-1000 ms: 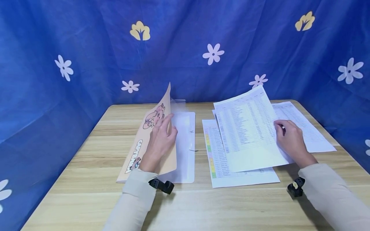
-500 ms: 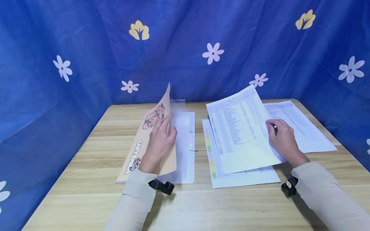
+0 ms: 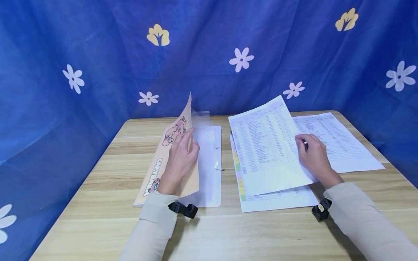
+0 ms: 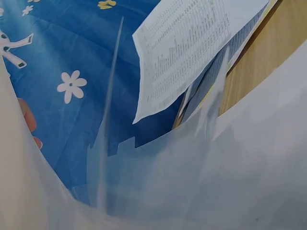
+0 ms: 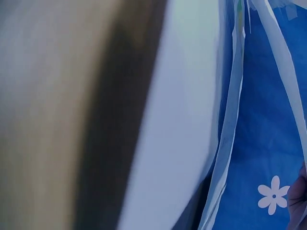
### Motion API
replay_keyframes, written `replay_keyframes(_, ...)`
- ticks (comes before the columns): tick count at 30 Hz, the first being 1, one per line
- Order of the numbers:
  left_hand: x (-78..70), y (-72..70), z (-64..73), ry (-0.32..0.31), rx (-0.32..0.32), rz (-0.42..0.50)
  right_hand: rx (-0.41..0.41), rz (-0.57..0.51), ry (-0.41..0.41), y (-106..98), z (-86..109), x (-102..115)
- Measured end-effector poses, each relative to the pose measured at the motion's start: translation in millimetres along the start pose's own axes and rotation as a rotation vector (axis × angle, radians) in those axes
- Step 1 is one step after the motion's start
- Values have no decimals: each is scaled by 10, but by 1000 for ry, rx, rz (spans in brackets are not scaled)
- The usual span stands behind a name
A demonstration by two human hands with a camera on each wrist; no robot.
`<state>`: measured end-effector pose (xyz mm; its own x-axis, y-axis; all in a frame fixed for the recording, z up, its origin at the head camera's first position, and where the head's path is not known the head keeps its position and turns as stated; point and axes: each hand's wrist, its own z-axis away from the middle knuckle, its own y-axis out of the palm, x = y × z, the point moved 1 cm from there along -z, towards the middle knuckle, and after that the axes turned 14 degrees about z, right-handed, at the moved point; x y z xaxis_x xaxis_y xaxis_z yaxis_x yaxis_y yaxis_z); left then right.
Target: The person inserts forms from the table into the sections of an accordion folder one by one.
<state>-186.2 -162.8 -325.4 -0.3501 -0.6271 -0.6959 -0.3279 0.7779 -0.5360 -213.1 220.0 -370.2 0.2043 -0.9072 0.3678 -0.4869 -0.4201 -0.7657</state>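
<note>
A peach-coloured folder (image 3: 153, 174) with a cartoon capybara on its cover stands partly opened at the left, clear plastic pockets (image 4: 158, 177) showing inside. My left hand (image 3: 180, 159) holds the raised cover by its free edge; in the left wrist view its fingertips (image 4: 28, 115) show past the cover. On the right, my right hand (image 3: 311, 152) pinches the right edge of a printed sheet (image 3: 267, 145), which is lifted at a tilt. Beneath it lies a printed sheet with coloured row labels (image 3: 279, 201), partly covered.
Another printed sheet (image 3: 346, 148) lies on the wooden table (image 3: 209, 232) behind the right hand. The folder's white back cover (image 3: 212, 181) lies flat, with a small metal clip (image 3: 219, 169) on it. A blue flowered curtain (image 3: 202, 72) surrounds the table.
The right hand has moved left with the lifted sheet, bringing it nearer the folder and over more of the colour-labelled sheet. The left hand and folder cover have stayed in place.
</note>
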Motion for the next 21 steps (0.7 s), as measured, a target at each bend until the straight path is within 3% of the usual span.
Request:
replay_keyframes(9, 13, -10, 8, -12, 3, 0, 40, -10, -4, 41, 2, 93)
replay_keyframes(21, 3, -23, -15, 25, -17, 7, 34, -38, -21, 103, -38, 213)
